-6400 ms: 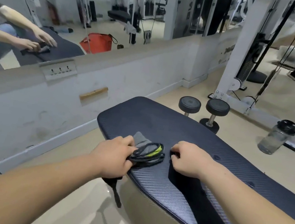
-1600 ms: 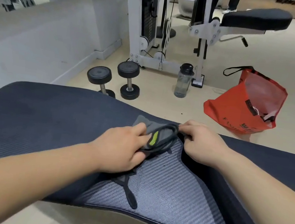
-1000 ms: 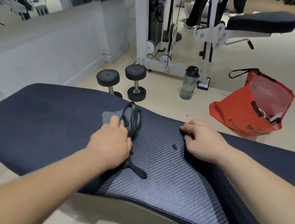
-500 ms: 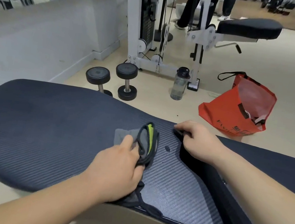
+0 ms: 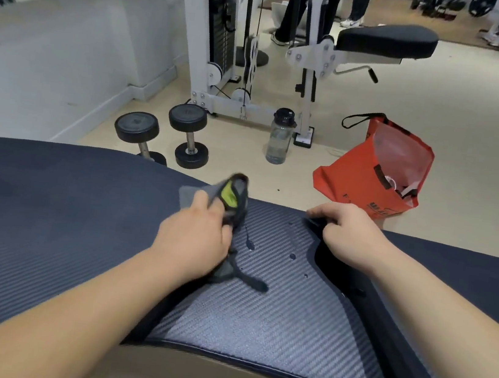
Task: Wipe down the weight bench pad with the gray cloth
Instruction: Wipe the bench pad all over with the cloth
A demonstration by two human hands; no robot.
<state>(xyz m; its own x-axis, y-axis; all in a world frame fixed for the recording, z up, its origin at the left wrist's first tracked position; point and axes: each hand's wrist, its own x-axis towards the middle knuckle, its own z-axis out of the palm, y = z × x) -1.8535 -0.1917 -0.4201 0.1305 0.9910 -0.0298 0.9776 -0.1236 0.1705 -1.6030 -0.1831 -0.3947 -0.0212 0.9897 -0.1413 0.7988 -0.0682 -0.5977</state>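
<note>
Gray cloth (image 5: 189,195) (blurred, bunched) lay on the weight bench pad (image 5: 271,320), long axis running near-to-far, gripped by the left hand (image 5: 194,242). Right hand (image 5: 350,235) pinched the edge of the dark mat (image 5: 44,224). Red bag (image 5: 368,176) lettering unreadable.

Since 0.5 s ago the left hand (image 5: 193,238) has pushed the gray cloth (image 5: 188,194) away from the near edge of the bench pad (image 5: 286,328) toward its far edge, and the cloth now blurs. The black strap (image 5: 252,282) trails well onto the pad instead of along its front edge. 1 wet spot has become a wet streak (image 5: 248,241) and several drops (image 5: 292,256).
</note>
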